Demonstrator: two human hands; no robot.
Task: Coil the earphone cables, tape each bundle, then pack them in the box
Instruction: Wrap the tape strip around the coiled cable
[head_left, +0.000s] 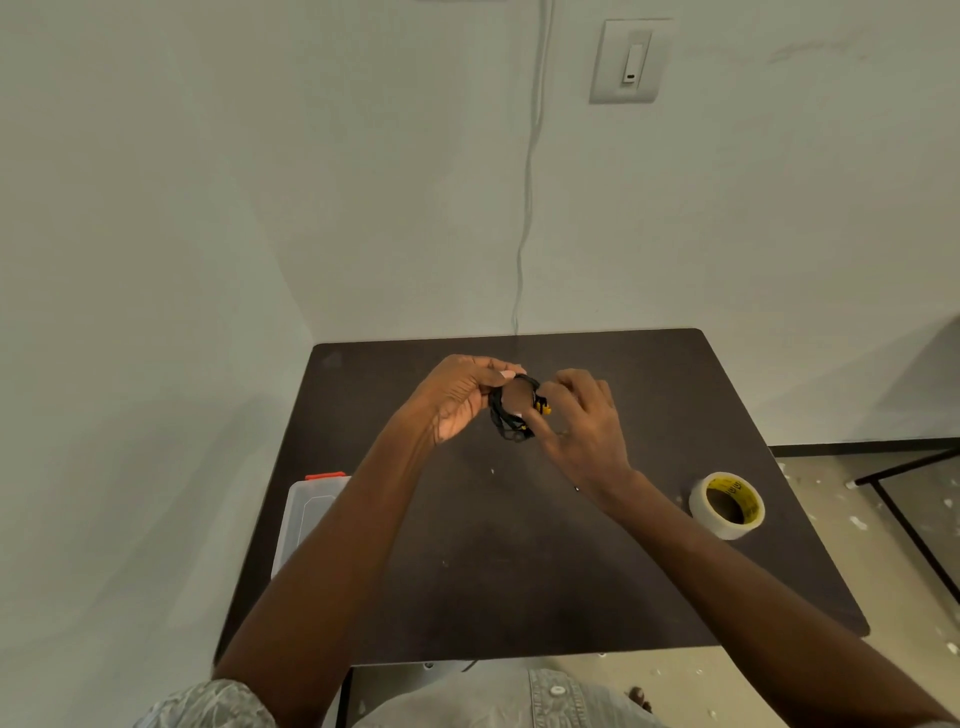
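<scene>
One coiled earphone cable (511, 410), black with yellow parts, held in the air above the dark surface (519, 545) between our two hands. Left hand (457, 397): grip closed on the coil's left side, we judge to keep the loops from springing apart. Right hand (584, 415): fingers pinched on the right side, by the yellow end. One tape roll (727, 505), lying flat to our right, within reach for binding. One clear box (306, 519) with orange latch, at the left edge, partly behind our forearm; contents not discernible.
</scene>
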